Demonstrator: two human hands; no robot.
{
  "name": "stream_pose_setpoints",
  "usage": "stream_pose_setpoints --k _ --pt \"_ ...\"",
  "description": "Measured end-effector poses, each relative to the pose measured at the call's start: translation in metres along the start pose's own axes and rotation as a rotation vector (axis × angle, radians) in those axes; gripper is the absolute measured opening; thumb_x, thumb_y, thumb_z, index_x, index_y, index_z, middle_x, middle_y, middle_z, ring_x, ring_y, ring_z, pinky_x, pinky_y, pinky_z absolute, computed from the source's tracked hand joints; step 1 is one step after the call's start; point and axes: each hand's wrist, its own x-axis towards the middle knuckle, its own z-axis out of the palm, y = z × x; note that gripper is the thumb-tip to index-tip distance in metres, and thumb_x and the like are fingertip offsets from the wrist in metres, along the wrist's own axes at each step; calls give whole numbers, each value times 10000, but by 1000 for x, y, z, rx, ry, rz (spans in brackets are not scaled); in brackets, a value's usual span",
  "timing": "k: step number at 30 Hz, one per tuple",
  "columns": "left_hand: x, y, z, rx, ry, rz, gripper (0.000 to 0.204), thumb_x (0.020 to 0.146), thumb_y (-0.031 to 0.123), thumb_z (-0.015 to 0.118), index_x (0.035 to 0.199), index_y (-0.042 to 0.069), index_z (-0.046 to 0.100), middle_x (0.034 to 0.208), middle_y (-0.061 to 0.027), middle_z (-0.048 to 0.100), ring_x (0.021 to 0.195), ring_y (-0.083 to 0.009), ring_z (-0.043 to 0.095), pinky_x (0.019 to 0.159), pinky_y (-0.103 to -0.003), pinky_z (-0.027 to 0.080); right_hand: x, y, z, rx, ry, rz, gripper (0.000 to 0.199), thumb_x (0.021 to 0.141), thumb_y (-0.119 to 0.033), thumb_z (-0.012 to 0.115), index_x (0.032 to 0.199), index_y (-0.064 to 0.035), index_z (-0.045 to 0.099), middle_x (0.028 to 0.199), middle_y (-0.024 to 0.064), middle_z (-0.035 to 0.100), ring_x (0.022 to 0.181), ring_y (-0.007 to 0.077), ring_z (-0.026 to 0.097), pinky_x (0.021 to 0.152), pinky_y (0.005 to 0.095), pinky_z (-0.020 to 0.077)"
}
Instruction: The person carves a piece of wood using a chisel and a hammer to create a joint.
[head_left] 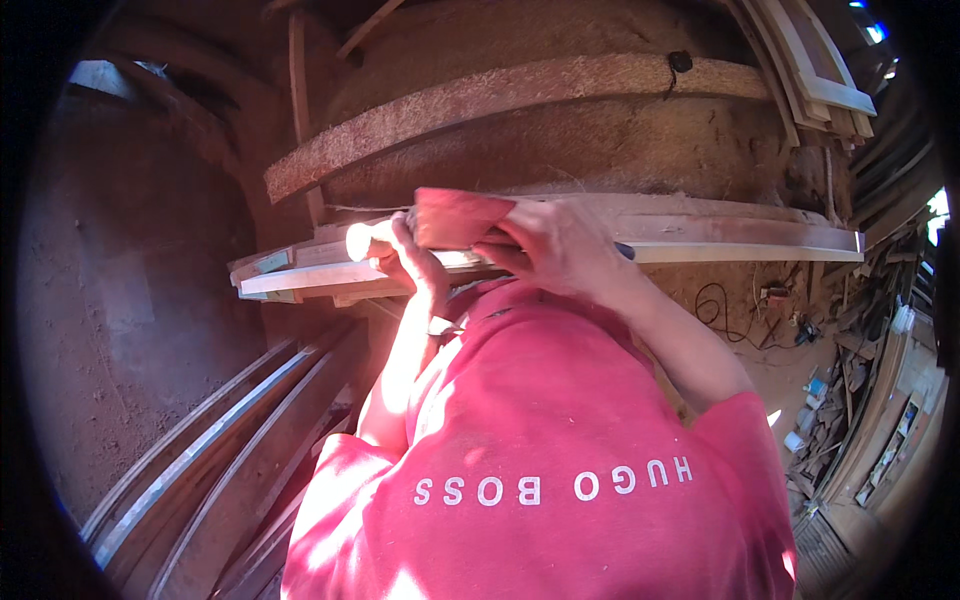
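My left hand is closed around a pale, round-ended piece, bright in the sun, that looks like wood. Close beside it, my right hand grips a flat reddish piece, perhaps sandpaper; its kind is not clear. The left fingers reach up to this piece's left edge. A small dark tip shows past the right hand, and what it belongs to is hidden. Both hands are over a long, light wooden board that runs across in front of me. My hands hide part of it.
Behind the board a rough plank crosses an earthen wall. Long boards lean at the lower left. Frames of light wood stand at the upper right. A dark cord and scraps of wood lie on the right.
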Motion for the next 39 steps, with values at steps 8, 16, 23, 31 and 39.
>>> stream_pose_setpoints --k 8,16,23,31,39 --pt "52 43 -16 -155 -386 -11 64 925 75 593 922 48 535 753 -43 567 660 -133 548 668 -277 468 -19 13 -22 84 92 269 274 873 -270 736 946 -20 652 836 193 678 785 395 675 682 470 521" --pt "46 7 -49 338 -567 298 354 685 -87 767 623 95 469 675 -65 561 600 -206 571 570 -359 464 -18 21 -12 95 71 268 284 864 -272 752 909 -13 646 840 194 677 790 408 669 671 468 521" --pt "36 11 -55 554 -892 398 219 658 44 766 810 27 610 730 -120 628 619 -232 617 613 -339 521 -1 8 -10 74 46 50 254 847 -268 762 955 -59 665 808 142 681 729 360 677 625 448 533" --pt "28 2 -56 410 -1113 474 200 734 124 747 856 11 636 760 -82 654 649 -191 621 609 -323 510 11 -9 -15 72 -22 -62 271 864 -232 718 1097 -103 668 808 121 686 710 325 681 612 431 544" --pt "43 -13 -63 244 -879 123 200 762 154 747 859 8 649 773 -55 669 665 -177 626 607 -325 509 8 2 0 -117 -92 -100 340 830 -251 763 1107 -92 648 841 85 692 756 311 694 609 419 556"
